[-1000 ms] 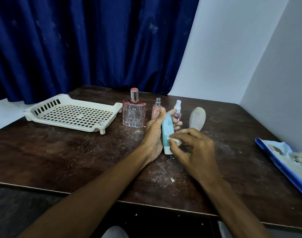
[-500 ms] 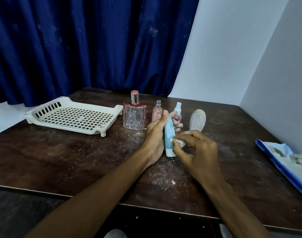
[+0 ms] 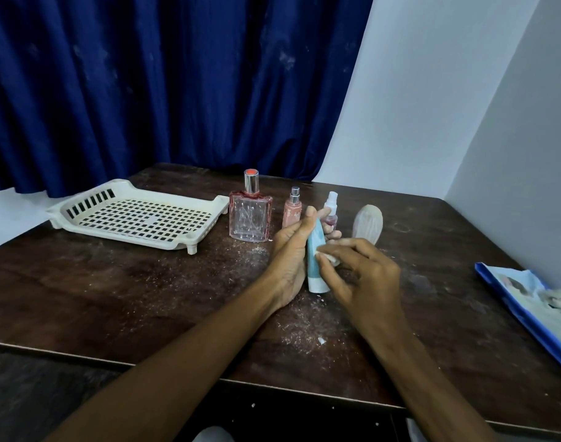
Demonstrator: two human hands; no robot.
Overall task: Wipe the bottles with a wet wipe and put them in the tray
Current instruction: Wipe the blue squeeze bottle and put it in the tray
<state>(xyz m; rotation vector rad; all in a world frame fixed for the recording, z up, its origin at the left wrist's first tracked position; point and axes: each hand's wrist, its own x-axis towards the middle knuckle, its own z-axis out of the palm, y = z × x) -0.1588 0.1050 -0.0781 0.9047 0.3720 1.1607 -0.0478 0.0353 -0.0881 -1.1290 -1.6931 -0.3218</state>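
Observation:
My left hand [image 3: 291,253] grips a light blue tube [image 3: 314,266] upright, cap end down, above the table middle. My right hand [image 3: 362,275] pinches a small white wet wipe [image 3: 327,255] against the tube's side. Behind them stand a square pink perfume bottle [image 3: 249,218], a small pink spray bottle [image 3: 292,208] and a small clear spray bottle [image 3: 330,207], partly hidden by my fingers. A pale oval bottle [image 3: 368,224] stands to the right. The white perforated tray [image 3: 81,205] sits at the back left with nothing in it.
The dark wooden table [image 3: 145,298] carries white dust and crumbs around my hands. A blue-edged wipe packet [image 3: 534,301] lies at the right edge. A blue curtain hangs behind, and white walls close the back right corner.
My right hand has slid the wipe slightly up along the tube. The view has shifted a little; the left hand keeps its hold.

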